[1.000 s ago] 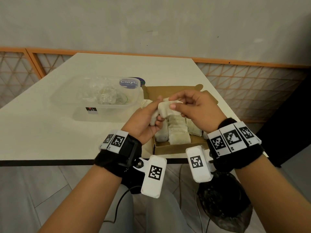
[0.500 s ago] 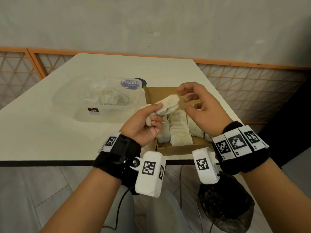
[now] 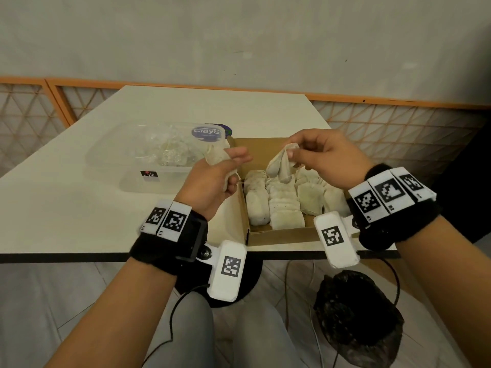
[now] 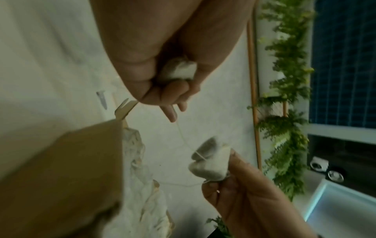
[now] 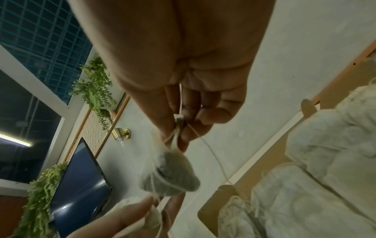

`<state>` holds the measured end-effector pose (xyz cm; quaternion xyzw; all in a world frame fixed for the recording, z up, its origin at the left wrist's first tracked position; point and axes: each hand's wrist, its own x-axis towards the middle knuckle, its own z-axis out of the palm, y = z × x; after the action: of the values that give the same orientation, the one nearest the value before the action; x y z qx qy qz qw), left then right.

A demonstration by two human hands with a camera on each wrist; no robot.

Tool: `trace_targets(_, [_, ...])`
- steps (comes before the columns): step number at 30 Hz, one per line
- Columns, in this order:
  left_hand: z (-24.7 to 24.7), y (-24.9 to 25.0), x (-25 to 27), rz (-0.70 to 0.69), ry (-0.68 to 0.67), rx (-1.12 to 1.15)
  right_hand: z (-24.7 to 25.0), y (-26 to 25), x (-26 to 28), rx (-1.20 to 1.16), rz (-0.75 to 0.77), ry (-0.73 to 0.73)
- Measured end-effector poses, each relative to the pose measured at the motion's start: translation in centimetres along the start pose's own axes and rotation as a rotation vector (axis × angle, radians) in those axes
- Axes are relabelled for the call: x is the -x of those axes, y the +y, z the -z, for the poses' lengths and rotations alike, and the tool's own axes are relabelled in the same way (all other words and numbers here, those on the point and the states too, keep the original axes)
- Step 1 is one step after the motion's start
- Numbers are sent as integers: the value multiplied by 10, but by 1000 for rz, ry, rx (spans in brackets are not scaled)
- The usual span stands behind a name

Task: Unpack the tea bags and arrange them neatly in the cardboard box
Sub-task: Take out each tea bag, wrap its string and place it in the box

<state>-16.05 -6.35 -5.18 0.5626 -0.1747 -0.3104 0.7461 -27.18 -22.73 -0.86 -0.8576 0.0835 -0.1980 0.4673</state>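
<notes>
An open cardboard box (image 3: 279, 236) sits at the table's near edge with several white tea bags (image 3: 281, 205) lying in rows inside. Above its left side my left hand (image 3: 228, 166) grips a tea bag (image 3: 216, 158) in curled fingers; the left wrist view shows that bag (image 4: 179, 70) in the fist. Over the box my right hand (image 3: 291, 152) pinches the top of another tea bag (image 3: 280, 167), which hangs down. In the right wrist view this bag (image 5: 171, 175) dangles from thumb and finger. A thin string (image 4: 183, 138) runs between the two bags.
A clear plastic container (image 3: 111, 166) with crumpled wrappers and a blue-labelled lid stands left of the box. The white table's front edge (image 3: 79, 257) runs just below my wrists. A black bag (image 3: 356, 322) sits on the floor under the right side.
The hands have drawn apart. The right hand now pinches a separate tea bag over the box, while the left hand moved left with its own bag.
</notes>
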Motion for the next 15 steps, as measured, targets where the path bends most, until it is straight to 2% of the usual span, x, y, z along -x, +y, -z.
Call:
trace_targets(6, [-13,0,7,-76,-149,-243,-8,-5,-6,28,-81,-52])
trace_targets(15, [-10,-12,4,-22,-53,-167,-19,5,-6,-37,-152,57])
